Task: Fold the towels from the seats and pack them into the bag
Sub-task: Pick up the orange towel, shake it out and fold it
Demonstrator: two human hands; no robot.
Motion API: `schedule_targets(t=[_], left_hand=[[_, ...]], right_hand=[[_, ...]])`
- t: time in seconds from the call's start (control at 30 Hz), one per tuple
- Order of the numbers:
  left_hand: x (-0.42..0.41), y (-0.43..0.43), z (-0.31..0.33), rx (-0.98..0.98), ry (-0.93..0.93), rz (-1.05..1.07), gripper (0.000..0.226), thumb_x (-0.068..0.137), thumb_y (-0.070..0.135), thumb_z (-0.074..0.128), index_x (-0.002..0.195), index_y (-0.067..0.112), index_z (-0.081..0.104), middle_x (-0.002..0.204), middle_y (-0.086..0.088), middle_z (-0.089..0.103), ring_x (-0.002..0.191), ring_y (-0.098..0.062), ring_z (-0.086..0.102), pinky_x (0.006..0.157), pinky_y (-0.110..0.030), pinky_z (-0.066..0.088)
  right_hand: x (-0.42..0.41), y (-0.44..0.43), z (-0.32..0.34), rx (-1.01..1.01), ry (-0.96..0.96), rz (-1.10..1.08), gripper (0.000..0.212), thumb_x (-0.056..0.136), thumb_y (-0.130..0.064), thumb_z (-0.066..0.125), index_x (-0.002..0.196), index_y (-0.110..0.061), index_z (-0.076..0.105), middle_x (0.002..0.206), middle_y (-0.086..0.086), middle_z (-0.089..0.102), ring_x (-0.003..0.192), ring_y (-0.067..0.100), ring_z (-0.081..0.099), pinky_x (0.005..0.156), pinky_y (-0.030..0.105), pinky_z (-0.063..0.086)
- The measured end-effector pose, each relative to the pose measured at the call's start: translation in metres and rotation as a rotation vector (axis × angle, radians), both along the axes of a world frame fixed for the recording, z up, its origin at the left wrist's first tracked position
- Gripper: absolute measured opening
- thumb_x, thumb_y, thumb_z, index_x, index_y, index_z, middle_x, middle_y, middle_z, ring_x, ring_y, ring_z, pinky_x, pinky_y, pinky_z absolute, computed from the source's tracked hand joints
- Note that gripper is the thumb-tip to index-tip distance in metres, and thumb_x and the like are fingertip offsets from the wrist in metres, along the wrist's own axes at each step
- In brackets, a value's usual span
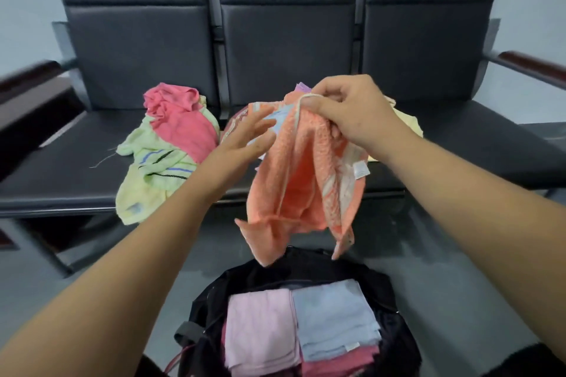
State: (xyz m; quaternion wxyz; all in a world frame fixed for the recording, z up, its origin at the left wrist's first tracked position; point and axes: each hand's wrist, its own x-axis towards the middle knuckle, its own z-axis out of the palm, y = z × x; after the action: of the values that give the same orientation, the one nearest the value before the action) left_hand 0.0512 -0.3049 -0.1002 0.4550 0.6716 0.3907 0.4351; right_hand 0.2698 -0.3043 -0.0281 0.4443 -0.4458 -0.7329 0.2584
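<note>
Centre of frame, right hand (346, 115) pinching orange towel (294, 187) by top edge, left hand (245, 139) flat-fingered against it, bag (330, 269) below.

A grey floor (459, 278) lies below a pale wall (24, 9), a dark wooden armrest (534, 66) at right.
</note>
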Motion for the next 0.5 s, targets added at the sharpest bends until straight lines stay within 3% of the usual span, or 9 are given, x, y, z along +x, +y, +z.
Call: schedule_targets(t=[0.07,0.17,0.33,0.4,0.5], left_hand=[[0.009,-0.018,0.007,-0.013,-0.021,-0.18,0.043,0.095,0.036,0.062,0.137,0.033,0.053,0.141,0.004,0.059,0.128,-0.009,0.056,0.101,-0.026,0.048],[0.021,-0.035,0.009,-0.099,-0.066,-0.148,0.021,0.092,0.022,0.066,0.111,0.013,0.07,0.105,-0.001,0.075,0.094,-0.013,0.07,0.083,-0.029,0.055],[0.006,-0.036,0.009,-0.216,-0.273,-0.06,0.026,0.083,0.016,0.062,0.106,0.005,0.068,0.09,-0.006,0.07,0.079,-0.018,0.066,0.071,-0.028,0.053],[0.001,-0.038,0.011,-0.247,-0.325,-0.072,0.024,0.083,0.014,0.06,0.104,0.003,0.066,0.087,-0.007,0.069,0.076,-0.017,0.066,0.069,-0.027,0.054],[-0.001,-0.043,0.014,-0.278,-0.363,-0.033,0.011,0.09,0.008,0.057,0.097,0.006,0.065,0.077,-0.002,0.07,0.069,-0.013,0.067,0.062,-0.022,0.053]], right_hand=[[-0.006,-0.011,0.006,-0.042,-0.001,0.036,0.014,0.094,-0.018,0.071,0.084,-0.009,0.073,0.05,-0.013,0.057,0.042,0.003,0.048,0.047,0.015,0.038],[-0.006,-0.022,0.008,-0.12,-0.054,0.076,0.015,0.092,-0.017,0.073,0.089,-0.002,0.074,0.052,-0.004,0.054,0.044,0.01,0.045,0.044,0.018,0.037],[0.007,-0.027,-0.013,-0.262,-0.14,0.195,0.021,0.087,-0.029,0.079,0.081,-0.011,0.07,0.057,-0.001,0.046,0.048,0.008,0.035,0.048,0.02,0.032],[0.012,-0.027,-0.027,-0.379,-0.187,0.241,0.024,0.081,-0.036,0.081,0.077,-0.014,0.071,0.057,-0.008,0.049,0.05,0.005,0.038,0.05,0.019,0.033],[0.018,-0.028,-0.048,-0.481,-0.34,0.321,0.019,0.084,-0.03,0.081,0.075,-0.014,0.075,0.062,-0.011,0.061,0.057,0.004,0.051,0.059,0.017,0.039]])
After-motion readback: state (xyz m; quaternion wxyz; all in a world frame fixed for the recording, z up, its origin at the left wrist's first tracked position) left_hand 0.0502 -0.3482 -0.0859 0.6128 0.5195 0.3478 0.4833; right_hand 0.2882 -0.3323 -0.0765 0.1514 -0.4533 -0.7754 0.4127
